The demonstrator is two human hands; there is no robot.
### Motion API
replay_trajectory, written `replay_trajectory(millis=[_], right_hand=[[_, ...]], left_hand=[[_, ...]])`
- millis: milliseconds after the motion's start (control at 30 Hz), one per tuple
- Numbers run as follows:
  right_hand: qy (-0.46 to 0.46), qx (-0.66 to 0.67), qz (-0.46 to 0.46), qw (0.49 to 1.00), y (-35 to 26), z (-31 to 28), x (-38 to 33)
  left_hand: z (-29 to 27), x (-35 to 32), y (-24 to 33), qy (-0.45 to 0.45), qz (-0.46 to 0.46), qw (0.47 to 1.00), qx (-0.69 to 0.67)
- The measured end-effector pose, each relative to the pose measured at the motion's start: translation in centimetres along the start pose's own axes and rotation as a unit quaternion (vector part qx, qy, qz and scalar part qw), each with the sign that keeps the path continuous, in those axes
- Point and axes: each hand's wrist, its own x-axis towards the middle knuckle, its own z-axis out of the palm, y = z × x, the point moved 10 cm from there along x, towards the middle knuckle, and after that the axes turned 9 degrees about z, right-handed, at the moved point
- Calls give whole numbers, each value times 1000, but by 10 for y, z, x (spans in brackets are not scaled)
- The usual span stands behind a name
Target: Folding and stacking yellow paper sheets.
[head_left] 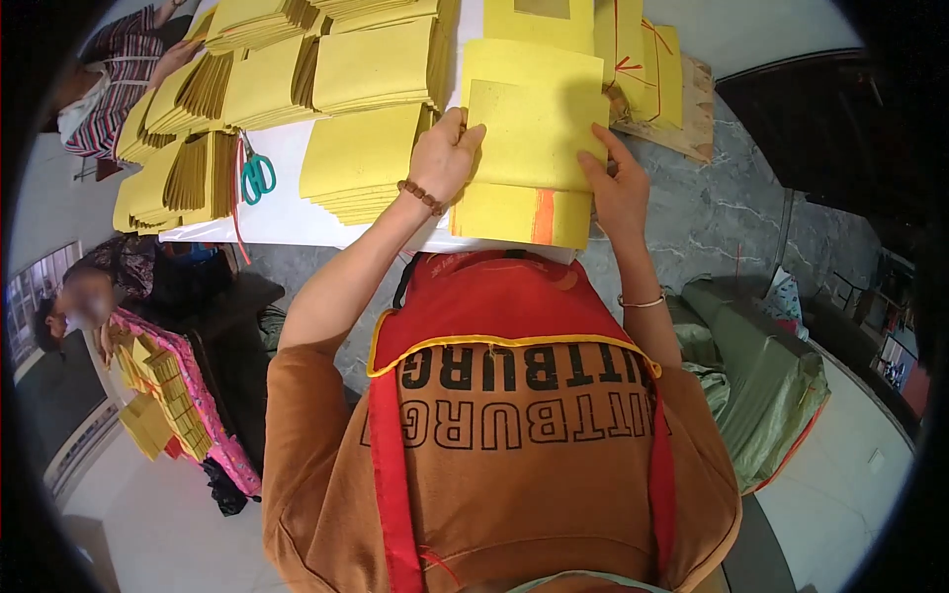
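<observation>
both hands on the top yellow paper sheet (534, 133), at the near table (297, 212) edge atop a yellow stack with an orange stripe (519, 212). left hand (445, 153) pinches its left edge, right hand (615, 188) grips the lower right corner. more yellow stacks (361, 158) to the left; teal scissors (258, 175) beside them. another person's hand (178, 54) at far left.

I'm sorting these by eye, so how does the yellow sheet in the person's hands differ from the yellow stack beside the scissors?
The held sheet is a single flat piece gripped by both hands; the stack by the scissors is many sheets piled, untouched. The held sheet overlaps other sheets, one with an orange stripe; the stack rests directly on the white table. Both are plain yellow paper.
</observation>
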Motion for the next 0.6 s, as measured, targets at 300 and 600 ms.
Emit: replay_trajectory(millis=[300, 600], right_hand=[[-14, 26, 5, 1000, -1, 1, 5], [-23, 33, -14, 999, -6, 2, 7]], left_hand=[[-24, -25, 102, 25, 202, 938, 281], [51, -17, 112, -70, 387, 854, 342]])
